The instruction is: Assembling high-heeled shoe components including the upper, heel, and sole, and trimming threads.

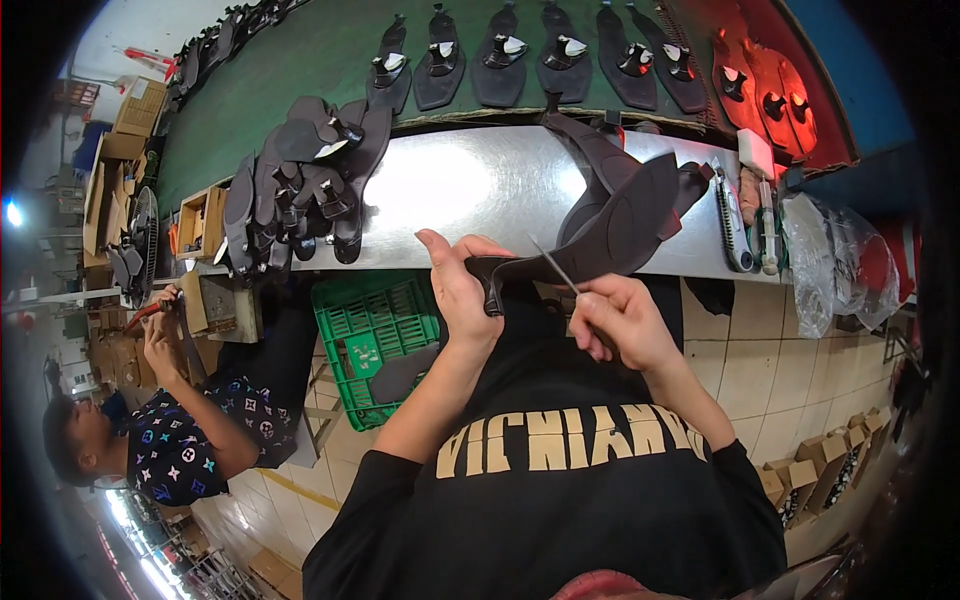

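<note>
My left hand (465, 292), thumb raised, is wrapped round a curved dark brown sandal sole (520, 265) just above the near edge of the metal worktop. In my right hand (622, 318) is a thin, pointed metal tool (554, 264), gripped in closed fingers. Its shaft slants up and left across the sole. Whether the tip touches the sole I cannot tell. Behind it on the worktop lie more dark sandal soles (622, 212), overlapping one another, close to my right hand.
A heap of dark sandals (300, 190) sits on the left of the metal worktop (450, 200). Sandals (500, 70) line the green surface behind. A utility knife (733, 225) and plastic bag (845, 255) are at right. A green crate (370, 345) stands below; a co-worker (200, 430) works at left.
</note>
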Tool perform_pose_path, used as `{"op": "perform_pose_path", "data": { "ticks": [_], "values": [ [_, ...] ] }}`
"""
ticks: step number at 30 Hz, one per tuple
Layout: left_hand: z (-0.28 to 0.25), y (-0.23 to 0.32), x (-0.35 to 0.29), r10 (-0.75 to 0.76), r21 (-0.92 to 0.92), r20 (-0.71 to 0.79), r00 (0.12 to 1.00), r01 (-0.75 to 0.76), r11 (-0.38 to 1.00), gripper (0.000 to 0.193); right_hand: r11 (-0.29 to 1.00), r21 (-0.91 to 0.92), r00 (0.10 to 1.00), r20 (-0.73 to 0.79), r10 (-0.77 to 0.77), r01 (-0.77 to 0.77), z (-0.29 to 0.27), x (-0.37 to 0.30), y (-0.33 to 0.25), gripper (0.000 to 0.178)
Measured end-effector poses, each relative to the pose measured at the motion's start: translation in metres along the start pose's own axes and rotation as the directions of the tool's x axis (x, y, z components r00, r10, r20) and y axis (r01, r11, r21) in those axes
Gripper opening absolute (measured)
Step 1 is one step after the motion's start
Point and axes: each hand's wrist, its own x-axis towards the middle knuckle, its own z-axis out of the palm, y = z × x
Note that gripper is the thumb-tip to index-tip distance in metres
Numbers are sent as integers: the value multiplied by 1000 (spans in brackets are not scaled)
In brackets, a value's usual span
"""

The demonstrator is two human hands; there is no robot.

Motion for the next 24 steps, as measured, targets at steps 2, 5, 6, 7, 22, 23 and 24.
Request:
{"op": "perform_pose_path", "data": {
  "ticks": [2, 5, 6, 7, 22, 23, 24],
  "values": [
    [-1, 2, 1, -11, -14, 3, 1000, 11, 1000, 86, 973, -200, 991, -38, -129, 118, 8, 2, 0, 24],
    [-3, 7, 3, 41, 4, -47, 998, -41, 999, 90, 907, -381, 980, -7, -197, 180, 14, -1, -4, 22],
    [-2, 8, 3, 99, 36, -86, 991, -96, 995, 91, 877, -399, 960, 38, -277, 269, 17, -4, -2, 20],
    [-1, 8, 2, 96, 36, -86, 992, -94, 995, 91, 839, -412, 932, 85, -354, 356, 20, -5, 0, 17],
    [13, 9, 9, -512, -583, 212, 832, 528, 617, 58, 356, -759, 678, 149, -720, 545, 21, 25, 9, 5],
    [10, -1, 9, -489, -594, 260, 833, 537, 599, 54, 347, -759, 671, 156, -725, 552, 22, 28, 13, 5],
    [4, -6, 10, -365, -653, 406, 838, 545, 525, 54, 371, -760, 690, 137, -711, 534, 28, 30, 16, 4]
  ]
}}
